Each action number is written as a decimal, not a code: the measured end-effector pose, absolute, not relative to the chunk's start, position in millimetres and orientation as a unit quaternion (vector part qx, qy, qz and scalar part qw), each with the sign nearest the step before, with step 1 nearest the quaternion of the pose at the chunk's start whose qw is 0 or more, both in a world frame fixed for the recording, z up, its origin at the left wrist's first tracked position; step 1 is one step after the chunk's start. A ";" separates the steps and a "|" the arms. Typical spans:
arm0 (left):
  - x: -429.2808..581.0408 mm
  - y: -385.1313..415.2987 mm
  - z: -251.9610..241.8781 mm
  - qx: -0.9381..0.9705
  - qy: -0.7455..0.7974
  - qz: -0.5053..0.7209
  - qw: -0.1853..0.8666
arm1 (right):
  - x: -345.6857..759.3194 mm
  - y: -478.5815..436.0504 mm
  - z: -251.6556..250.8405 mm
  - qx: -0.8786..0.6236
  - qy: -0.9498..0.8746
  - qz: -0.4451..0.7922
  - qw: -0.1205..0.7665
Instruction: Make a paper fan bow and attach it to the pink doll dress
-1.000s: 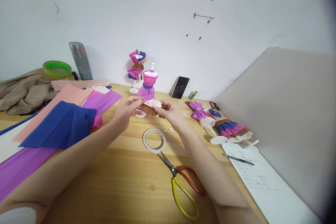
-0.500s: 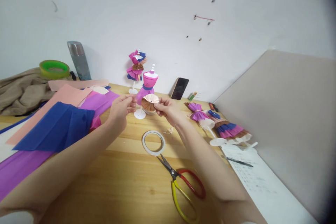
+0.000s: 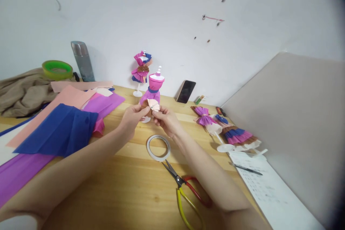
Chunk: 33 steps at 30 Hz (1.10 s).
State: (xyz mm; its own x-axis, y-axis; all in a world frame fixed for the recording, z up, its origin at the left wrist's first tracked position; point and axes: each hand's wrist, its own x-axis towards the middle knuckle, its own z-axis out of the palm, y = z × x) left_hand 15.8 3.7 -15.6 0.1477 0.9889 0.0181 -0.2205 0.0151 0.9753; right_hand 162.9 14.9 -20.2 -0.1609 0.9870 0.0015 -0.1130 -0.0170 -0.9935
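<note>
A small pleated paper rosette (image 3: 151,105), peach over brown, is pinched between both hands above the wooden table (image 3: 129,187). My left hand (image 3: 132,118) grips its left side with thumb and fingers closed. My right hand (image 3: 165,119) grips its right side the same way. Just behind them stands a mini mannequin in a pink and purple paper dress (image 3: 154,87). A roll of tape (image 3: 158,147) lies flat on the table below my hands, with red and yellow scissors (image 3: 185,190) nearer to me.
Blue, purple and peach paper sheets (image 3: 56,129) cover the left of the table. A second dressed mannequin (image 3: 142,70), a grey flask (image 3: 82,61), a green tape roll (image 3: 57,69) and a phone (image 3: 185,91) stand by the wall. Another paper-dressed mannequin (image 3: 229,133) lies right, beside a pen (image 3: 246,169) on white paper.
My hands have come closer together on the rosette. Half a second ago my right hand held it up facing me; now both pinch it, partly folded.
</note>
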 end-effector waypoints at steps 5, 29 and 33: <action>11.6 13.1 -9.9 0.502 0.395 0.511 0.575 | 161.5 10.9 -21.6 -0.436 -0.529 0.549 0.478; 9.9 9.5 -14.7 0.554 0.327 0.448 0.621 | 179.9 -9.0 -7.9 -0.469 -0.610 0.500 0.397; 9.7 -2.7 -12.8 0.542 0.341 0.418 0.644 | 205.0 -50.0 -3.1 -0.517 -0.695 0.381 0.324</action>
State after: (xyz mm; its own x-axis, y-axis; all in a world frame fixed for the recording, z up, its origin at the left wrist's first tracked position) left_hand 9.7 -2.7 -12.8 0.4172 0.9087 0.0137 -0.1688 0.0627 0.9837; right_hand 205.0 -50.0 -3.1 -0.2558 0.9651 0.0563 0.4713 0.1754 -0.8643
